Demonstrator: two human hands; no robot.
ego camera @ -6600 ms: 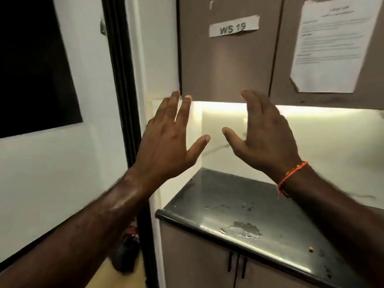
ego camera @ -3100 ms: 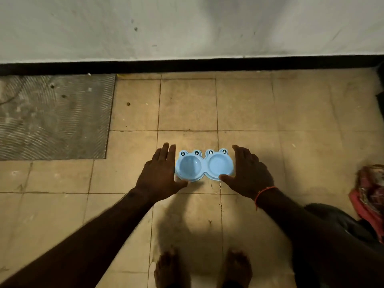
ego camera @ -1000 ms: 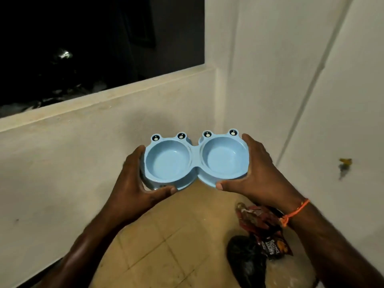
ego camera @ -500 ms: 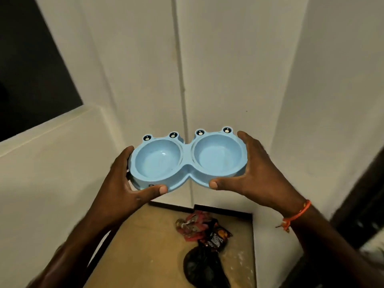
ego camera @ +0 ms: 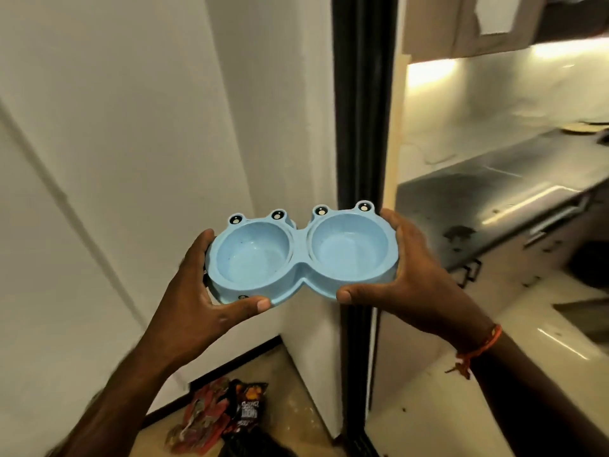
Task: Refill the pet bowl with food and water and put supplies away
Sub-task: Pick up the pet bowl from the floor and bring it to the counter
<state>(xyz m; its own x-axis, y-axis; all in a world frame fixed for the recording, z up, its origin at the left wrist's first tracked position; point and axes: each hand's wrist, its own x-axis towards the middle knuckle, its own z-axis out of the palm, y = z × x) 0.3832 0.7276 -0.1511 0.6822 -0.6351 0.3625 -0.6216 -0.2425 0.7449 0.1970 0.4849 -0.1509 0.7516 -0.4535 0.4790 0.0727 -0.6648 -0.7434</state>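
Observation:
A light blue double pet bowl [ego camera: 301,255] with frog eyes on its far rim is held level in the air at chest height. Both of its cups look empty. My left hand [ego camera: 197,298] grips the bowl's left end, thumb on the near rim. My right hand [ego camera: 412,278] grips the right end the same way; an orange thread band circles that wrist.
A black door frame [ego camera: 359,127] stands just behind the bowl, white walls to its left. Through it, a steel counter [ego camera: 494,196] with lit backsplash and cabinets below runs to the right. Red and black snack wrappers [ego camera: 224,413] lie on the floor below.
I picked the bowl off the tiled floor and carried it while turning right. The door frame and the steel counter have come into view; the grip on the bowl is unchanged.

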